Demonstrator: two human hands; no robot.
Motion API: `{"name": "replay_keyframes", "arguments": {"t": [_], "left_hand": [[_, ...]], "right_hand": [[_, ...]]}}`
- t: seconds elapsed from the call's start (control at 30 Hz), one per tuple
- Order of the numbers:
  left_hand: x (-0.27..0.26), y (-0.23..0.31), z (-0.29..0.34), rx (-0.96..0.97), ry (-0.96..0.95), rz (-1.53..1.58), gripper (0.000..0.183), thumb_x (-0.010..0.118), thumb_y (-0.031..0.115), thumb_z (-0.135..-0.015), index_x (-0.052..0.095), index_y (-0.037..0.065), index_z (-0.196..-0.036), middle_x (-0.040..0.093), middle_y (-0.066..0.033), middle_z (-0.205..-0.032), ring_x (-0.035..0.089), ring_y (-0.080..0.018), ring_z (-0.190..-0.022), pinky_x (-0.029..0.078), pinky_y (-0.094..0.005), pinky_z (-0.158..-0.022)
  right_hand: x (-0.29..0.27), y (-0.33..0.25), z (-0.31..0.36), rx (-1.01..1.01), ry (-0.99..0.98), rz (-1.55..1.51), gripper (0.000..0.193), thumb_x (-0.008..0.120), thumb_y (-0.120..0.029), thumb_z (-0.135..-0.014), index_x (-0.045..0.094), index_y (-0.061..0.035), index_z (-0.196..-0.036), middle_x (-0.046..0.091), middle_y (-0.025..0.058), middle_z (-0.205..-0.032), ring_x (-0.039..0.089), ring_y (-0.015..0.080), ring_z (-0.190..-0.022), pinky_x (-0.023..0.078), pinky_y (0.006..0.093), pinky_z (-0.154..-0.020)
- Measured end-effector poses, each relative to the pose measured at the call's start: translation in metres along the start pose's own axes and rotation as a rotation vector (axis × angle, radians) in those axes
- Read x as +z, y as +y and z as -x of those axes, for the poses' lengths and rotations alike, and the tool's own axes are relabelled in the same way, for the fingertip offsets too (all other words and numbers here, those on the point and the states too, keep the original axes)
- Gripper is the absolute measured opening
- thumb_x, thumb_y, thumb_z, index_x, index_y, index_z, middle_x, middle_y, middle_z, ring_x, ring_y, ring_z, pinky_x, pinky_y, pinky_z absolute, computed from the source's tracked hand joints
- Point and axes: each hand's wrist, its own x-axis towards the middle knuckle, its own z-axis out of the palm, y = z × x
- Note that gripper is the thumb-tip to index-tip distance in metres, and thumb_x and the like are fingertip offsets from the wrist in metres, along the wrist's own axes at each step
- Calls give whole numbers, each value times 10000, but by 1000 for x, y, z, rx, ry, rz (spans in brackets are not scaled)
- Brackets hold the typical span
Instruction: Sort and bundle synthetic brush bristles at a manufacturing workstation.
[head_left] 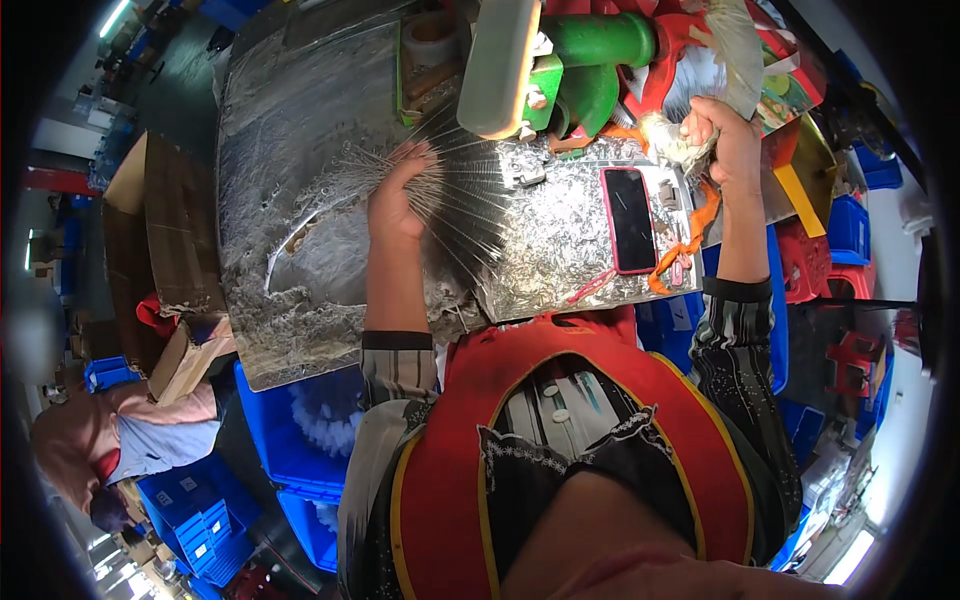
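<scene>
My left hand [398, 195] is wrapped round a bunch of thin metal wires [468, 205], which fan out to both sides of the fist over the worktable. Between the wires on the right side it looks dark, and I cannot make out whether that is bristle or shadow. At the right, my right hand [728, 140] is closed on a pale, crumpled bundle [680, 142] beside a red and green machine [600, 50]. What that bundle is made of does not show clearly. A phone [630, 220] in a pink case lies on the shiny metal sheet between my hands.
The worn metal worktable [300, 130] ends just before my red apron [440, 470]. A lamp [500, 65] hangs low at the top. An orange cloth strip [690, 250] lies right of the phone. Left stands a cardboard box [175, 230]; blue bins [290, 430] sit below.
</scene>
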Motion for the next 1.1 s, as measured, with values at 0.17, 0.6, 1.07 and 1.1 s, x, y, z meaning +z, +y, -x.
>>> {"name": "replay_keyframes", "arguments": {"t": [0.17, 0.6, 1.07, 1.1], "left_hand": [[1, -1, -5, 4, 8, -9, 378, 545, -101, -658, 489, -42, -1027, 586, -149, -987, 575, -250, -877, 475, -343, -795], [9, -8, -10, 67, 116, -28, 363, 571, -98, -612, 533, -53, -970, 600, -134, -920, 579, -227, -845, 474, -309, -763], [15, -13, -7, 194, 324, -5, 334, 604, -108, -543, 580, -54, -872, 603, -112, -883, 555, -219, -859, 464, -299, -743], [15, -13, -8, 194, 326, -4, 334, 604, -108, -543, 580, -54, -872, 603, -112, -883, 555, -219, -859, 464, -299, -743]], "right_hand": [[-5, 6, -4, 38, -8, -25, 328, 552, -106, -735, 391, -75, -451, 396, 47, -452, 426, 163, -471, 369, 266, -559], [-4, 71, -1, -318, 137, -62, 197, 537, -37, -727, 466, -14, -546, 465, 57, -523, 470, 151, -504, 384, 262, -526], [-9, -22, -12, 115, -147, 82, 340, 577, -155, -740, 388, -86, -466, 394, 36, -460, 452, 162, -496, 379, 279, -557], [-9, -19, -10, 28, -131, 49, 314, 568, -129, -743, 402, -75, -481, 407, 40, -471, 453, 163, -491, 380, 278, -540]]}}
